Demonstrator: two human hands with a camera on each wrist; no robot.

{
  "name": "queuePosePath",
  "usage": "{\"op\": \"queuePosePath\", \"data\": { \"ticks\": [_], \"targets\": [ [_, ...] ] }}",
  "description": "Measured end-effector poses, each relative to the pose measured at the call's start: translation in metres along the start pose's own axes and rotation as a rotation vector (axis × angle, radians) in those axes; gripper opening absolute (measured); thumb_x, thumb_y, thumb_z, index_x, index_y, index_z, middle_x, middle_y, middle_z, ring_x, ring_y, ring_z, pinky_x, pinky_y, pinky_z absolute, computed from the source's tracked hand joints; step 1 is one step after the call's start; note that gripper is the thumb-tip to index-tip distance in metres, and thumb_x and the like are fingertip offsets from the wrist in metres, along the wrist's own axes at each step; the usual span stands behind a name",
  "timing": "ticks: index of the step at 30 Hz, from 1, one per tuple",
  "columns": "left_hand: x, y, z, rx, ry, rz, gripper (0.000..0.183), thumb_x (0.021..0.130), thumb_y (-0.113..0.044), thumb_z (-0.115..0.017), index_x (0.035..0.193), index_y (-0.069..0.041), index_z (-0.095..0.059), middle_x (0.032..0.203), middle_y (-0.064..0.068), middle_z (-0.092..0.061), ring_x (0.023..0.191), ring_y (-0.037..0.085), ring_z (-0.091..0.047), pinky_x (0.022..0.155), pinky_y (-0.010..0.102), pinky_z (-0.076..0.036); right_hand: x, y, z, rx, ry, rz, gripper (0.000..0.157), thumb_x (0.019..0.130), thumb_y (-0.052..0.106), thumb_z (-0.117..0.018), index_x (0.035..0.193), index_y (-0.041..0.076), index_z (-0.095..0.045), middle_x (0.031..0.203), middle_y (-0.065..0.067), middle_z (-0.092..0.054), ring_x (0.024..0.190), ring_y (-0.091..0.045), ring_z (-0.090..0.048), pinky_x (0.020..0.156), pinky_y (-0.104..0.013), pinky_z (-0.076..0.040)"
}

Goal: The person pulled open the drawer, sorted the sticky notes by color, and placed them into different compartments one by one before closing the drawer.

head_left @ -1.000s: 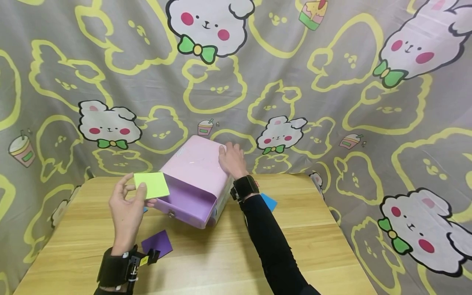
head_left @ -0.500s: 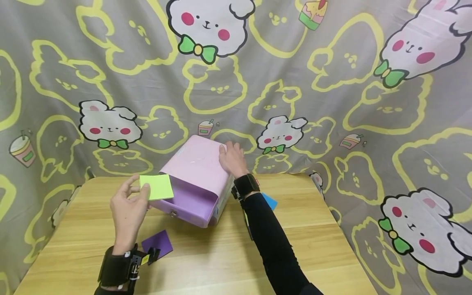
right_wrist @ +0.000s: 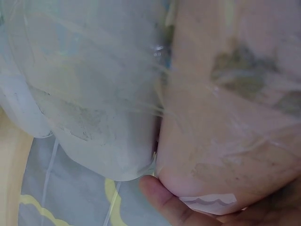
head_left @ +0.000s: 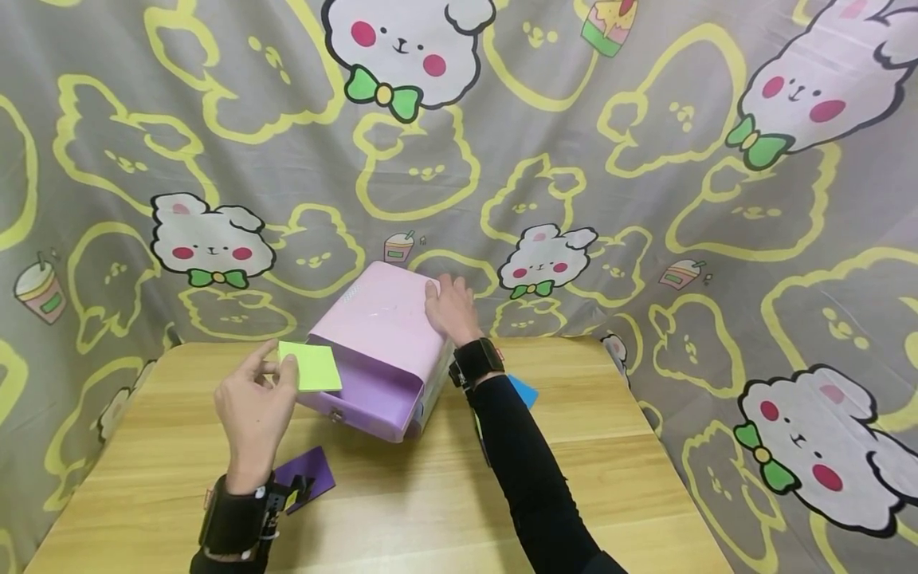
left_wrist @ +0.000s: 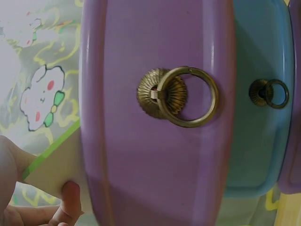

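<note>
Pinching lime notepad [head_left: 319,370] edge, left hand [head_left: 253,399], front-left of pink drawer cabinet [head_left: 376,319] | gripping cabinet's back-right corner, right hand [head_left: 453,309], fingers curled | pad likely light, bendy: keep edge grip

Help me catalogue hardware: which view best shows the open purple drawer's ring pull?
Left wrist: the ring pull appears large and unobstructed, ribbed base included. The head view shows it only as a small metallic spot on the purple drawer; the right wrist view doesn't show it.
</note>
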State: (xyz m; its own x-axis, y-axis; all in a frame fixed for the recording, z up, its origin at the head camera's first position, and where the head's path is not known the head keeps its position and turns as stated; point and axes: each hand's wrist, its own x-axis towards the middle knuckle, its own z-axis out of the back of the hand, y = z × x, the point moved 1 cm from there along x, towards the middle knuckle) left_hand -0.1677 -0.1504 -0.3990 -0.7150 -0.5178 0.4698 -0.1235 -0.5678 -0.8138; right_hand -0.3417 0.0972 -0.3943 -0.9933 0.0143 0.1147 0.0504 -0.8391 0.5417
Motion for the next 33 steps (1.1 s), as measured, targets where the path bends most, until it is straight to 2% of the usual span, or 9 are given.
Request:
{"op": "queuePosePath", "data": {
  "ticks": [4, 7, 9, 11, 13, 16, 19, 26, 33],
  "targets": [
    [0.0, -0.006, -0.002, 0.017, -0.025, -0.056, 0.028, 0.088, -0.011, -0.068, 0.112, -0.001, -0.076, 0.076, 0.022, -0.076, 0.06, 0.012, -0.044, 0.067, 0.022, -0.027, 0.0, 0.0, 0.002, 0.006, 0.007, 0.0, 0.057, 0.107, 0.048, -0.026, 0.147, 0.012, -0.045, 0.145, -0.018, -0.044, 0.134, -0.04, -0.044, 0.11, -0.056, -0.044],
    [0.0, -0.007, -0.004, 0.02, 0.002, -0.084, 0.028, 0.088, -0.01, -0.067, 0.112, 0.002, -0.075, 0.075, 0.023, -0.075, 0.066, 0.028, -0.049, 0.069, 0.025, -0.027, -0.001, 0.001, 0.002, 0.006, 0.008, -0.001, 0.056, 0.107, 0.047, -0.027, 0.147, 0.012, -0.045, 0.145, -0.019, -0.044, 0.134, -0.04, -0.044, 0.111, -0.056, -0.043],
    [0.0, -0.008, -0.006, 0.033, 0.031, -0.105, 0.028, 0.088, -0.01, -0.068, 0.112, 0.003, -0.075, 0.075, 0.023, -0.075, 0.069, 0.034, -0.054, 0.07, 0.027, -0.029, -0.002, 0.001, 0.002, 0.007, 0.005, 0.0, 0.055, 0.108, 0.047, -0.028, 0.147, 0.012, -0.045, 0.144, -0.019, -0.044, 0.134, -0.04, -0.045, 0.111, -0.056, -0.043],
    [0.001, -0.007, -0.008, 0.05, 0.062, -0.131, 0.027, 0.088, -0.01, -0.07, 0.111, 0.003, -0.076, 0.074, 0.021, -0.075, 0.065, 0.033, -0.057, 0.069, 0.028, -0.031, -0.002, 0.001, 0.002, 0.004, 0.002, 0.001, 0.055, 0.108, 0.047, -0.028, 0.147, 0.012, -0.045, 0.144, -0.018, -0.045, 0.133, -0.04, -0.045, 0.11, -0.056, -0.044],
    [0.001, -0.007, -0.011, 0.069, 0.091, -0.155, 0.026, 0.087, -0.01, -0.071, 0.109, 0.003, -0.076, 0.072, 0.019, -0.076, 0.058, 0.025, -0.059, 0.063, 0.026, -0.035, -0.002, 0.001, 0.002, 0.003, 0.0, 0.003, 0.055, 0.108, 0.046, -0.028, 0.146, 0.012, -0.045, 0.143, -0.018, -0.045, 0.133, -0.04, -0.046, 0.11, -0.056, -0.044],
    [0.0, -0.007, -0.015, 0.08, 0.132, -0.165, 0.024, 0.086, -0.011, -0.074, 0.106, 0.002, -0.077, 0.071, 0.015, -0.076, 0.049, 0.013, -0.057, 0.053, 0.021, -0.034, -0.002, 0.001, 0.003, 0.001, -0.001, 0.004, 0.054, 0.108, 0.046, -0.028, 0.146, 0.012, -0.046, 0.143, -0.018, -0.045, 0.132, -0.04, -0.046, 0.109, -0.056, -0.044],
    [-0.001, -0.007, -0.02, 0.094, 0.164, -0.17, 0.021, 0.086, -0.014, -0.077, 0.101, 0.001, -0.079, 0.072, 0.015, -0.076, 0.048, 0.012, -0.058, 0.049, 0.02, -0.033, -0.002, 0.001, 0.002, 0.001, -0.003, 0.004, 0.055, 0.108, 0.047, -0.028, 0.146, 0.012, -0.046, 0.143, -0.018, -0.045, 0.133, -0.04, -0.046, 0.109, -0.056, -0.045],
    [-0.006, -0.007, -0.029, 0.148, 0.202, -0.184, 0.019, 0.085, -0.016, -0.079, 0.093, 0.001, -0.079, 0.072, 0.016, -0.076, 0.048, 0.022, -0.058, 0.066, 0.036, -0.039, -0.001, 0.0, 0.001, 0.004, 0.001, 0.005, 0.056, 0.107, 0.048, -0.028, 0.146, 0.012, -0.046, 0.143, -0.018, -0.045, 0.133, -0.04, -0.046, 0.109, -0.056, -0.044],
    [-0.008, -0.008, -0.032, 0.186, 0.224, -0.218, 0.015, 0.085, -0.013, -0.077, 0.092, 0.0, -0.08, 0.071, 0.017, -0.076, 0.05, 0.024, -0.054, 0.075, 0.046, -0.036, 0.0, -0.001, 0.001, 0.007, -0.004, 0.005, 0.057, 0.107, 0.049, -0.028, 0.147, 0.012, -0.046, 0.144, -0.018, -0.045, 0.133, -0.039, -0.046, 0.109, -0.056, -0.044]
  ]
}}
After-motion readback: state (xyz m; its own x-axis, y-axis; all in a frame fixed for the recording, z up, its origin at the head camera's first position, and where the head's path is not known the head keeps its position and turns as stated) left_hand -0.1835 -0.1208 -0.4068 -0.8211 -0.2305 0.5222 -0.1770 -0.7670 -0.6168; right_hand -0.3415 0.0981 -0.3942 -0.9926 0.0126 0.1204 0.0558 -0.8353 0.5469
